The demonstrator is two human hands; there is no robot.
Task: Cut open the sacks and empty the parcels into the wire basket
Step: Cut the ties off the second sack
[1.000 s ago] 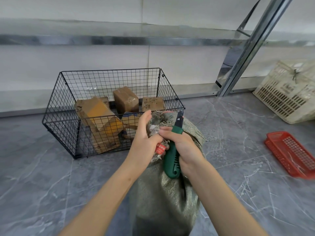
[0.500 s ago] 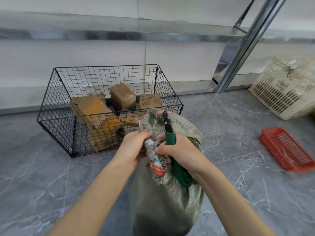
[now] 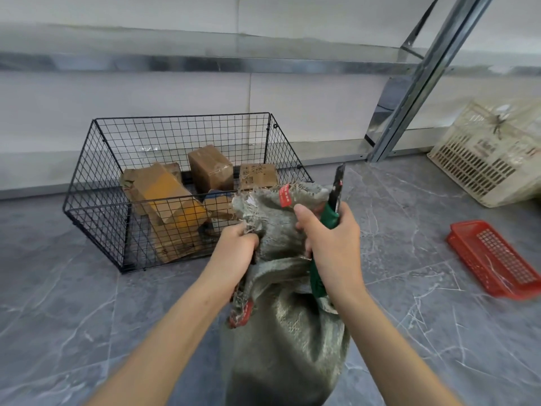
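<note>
Sack: one, between the hands.
Left hand: grips its frayed mouth.
Right hand: clutches knife, thumb on sack.
Basket: one; at least four parcels.

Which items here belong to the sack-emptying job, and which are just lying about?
In the job:
sack, gripped by the left hand
green-handled cutter, held in the right hand
wire basket
parcels already in it

Lying about:
red tray
beige crate
shelf upright
</note>
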